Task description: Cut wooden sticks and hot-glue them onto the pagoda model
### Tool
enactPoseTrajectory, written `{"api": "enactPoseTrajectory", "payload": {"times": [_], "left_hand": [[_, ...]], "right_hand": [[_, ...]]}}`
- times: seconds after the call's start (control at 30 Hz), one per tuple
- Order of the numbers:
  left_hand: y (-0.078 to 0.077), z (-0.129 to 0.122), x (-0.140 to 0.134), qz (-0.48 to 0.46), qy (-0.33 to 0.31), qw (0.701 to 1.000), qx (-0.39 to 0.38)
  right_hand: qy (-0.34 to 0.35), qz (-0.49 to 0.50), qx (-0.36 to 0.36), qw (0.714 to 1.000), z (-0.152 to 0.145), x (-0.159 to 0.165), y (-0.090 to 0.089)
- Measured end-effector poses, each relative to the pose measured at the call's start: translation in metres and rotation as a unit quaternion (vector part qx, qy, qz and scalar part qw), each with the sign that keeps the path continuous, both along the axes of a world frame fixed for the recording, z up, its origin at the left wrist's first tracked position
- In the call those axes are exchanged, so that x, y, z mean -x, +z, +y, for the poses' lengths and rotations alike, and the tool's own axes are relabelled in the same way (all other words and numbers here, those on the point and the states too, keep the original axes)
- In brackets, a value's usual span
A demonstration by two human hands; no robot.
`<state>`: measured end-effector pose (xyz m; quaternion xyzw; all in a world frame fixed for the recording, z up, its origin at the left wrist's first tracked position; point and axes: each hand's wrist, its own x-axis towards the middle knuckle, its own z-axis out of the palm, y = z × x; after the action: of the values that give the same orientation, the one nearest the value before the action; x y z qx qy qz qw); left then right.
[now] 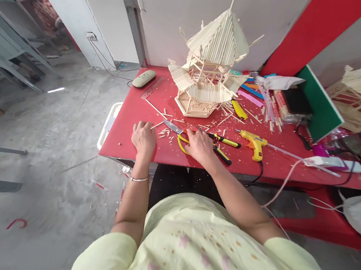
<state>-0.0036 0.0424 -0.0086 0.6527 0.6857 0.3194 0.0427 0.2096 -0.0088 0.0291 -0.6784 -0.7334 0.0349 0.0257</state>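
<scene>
My left hand (144,139) is over the front left of the red table, its fingers curled in and a thin wooden stick (158,124) jutting from the fingertips. To its right, my right hand (200,145) is closed over the handles of a pair of scissors (173,126), with the blades pointing away to the left. Part of a yellow handle loop shows beside the thumb. Pliers (224,140) with black and yellow handles lie by that hand. Short cut stick pieces (166,132) are scattered between the hands. Behind them stands a tiered stick model (208,93) with a pointed roof.
A yellow glue gun (255,143) with a cable lies on the right, and a yellow cutter (239,110) near the model. A glasses case (144,78) and a clear ruler (152,87) lie at the back left. A green board (321,103) stands at right before another stick model (358,90).
</scene>
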Motion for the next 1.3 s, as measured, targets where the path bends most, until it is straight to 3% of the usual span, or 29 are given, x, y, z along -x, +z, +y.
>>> {"api": "enactPoseTrajectory", "payload": {"times": [0.17,0.3,0.4,0.53,0.7,0.77,0.83,0.97,1.17,1.3], "left_hand": [[-0.008,0.031,0.015,0.082,-0.011,0.995,0.063],[-0.009,0.030,0.017,0.064,0.013,0.997,0.048],[0.002,0.017,0.013,-0.063,0.034,0.997,0.026],[0.019,-0.004,0.001,-0.242,-0.028,0.970,-0.009],[0.017,-0.021,-0.035,-0.361,-0.143,0.921,0.045],[0.012,-0.022,-0.058,-0.412,-0.196,0.886,0.080],[0.012,-0.019,-0.080,-0.384,-0.264,0.882,0.078],[0.023,0.007,-0.106,-0.181,-0.421,0.889,-0.015],[0.034,0.076,-0.103,-0.005,-0.417,0.907,-0.058],[0.030,0.097,-0.103,0.040,-0.434,0.896,-0.081]], "right_hand": [[-0.017,0.011,0.016,1.000,-0.003,0.000,-0.003],[-0.006,0.040,0.007,0.999,-0.005,0.002,-0.003],[0.023,0.077,0.001,0.997,-0.008,0.002,0.000],[0.062,0.178,-0.046,0.981,-0.019,-0.017,0.004],[-0.046,0.275,-0.146,0.949,-0.014,-0.081,0.005],[-0.085,0.360,-0.147,0.917,0.004,-0.107,0.003],[-0.122,0.423,-0.137,0.887,0.028,-0.126,-0.001],[-0.135,0.440,-0.143,0.876,0.074,-0.145,-0.010],[-0.134,0.465,-0.140,0.864,0.111,-0.147,-0.019],[-0.135,0.473,-0.122,0.862,0.127,-0.146,-0.024]]}}
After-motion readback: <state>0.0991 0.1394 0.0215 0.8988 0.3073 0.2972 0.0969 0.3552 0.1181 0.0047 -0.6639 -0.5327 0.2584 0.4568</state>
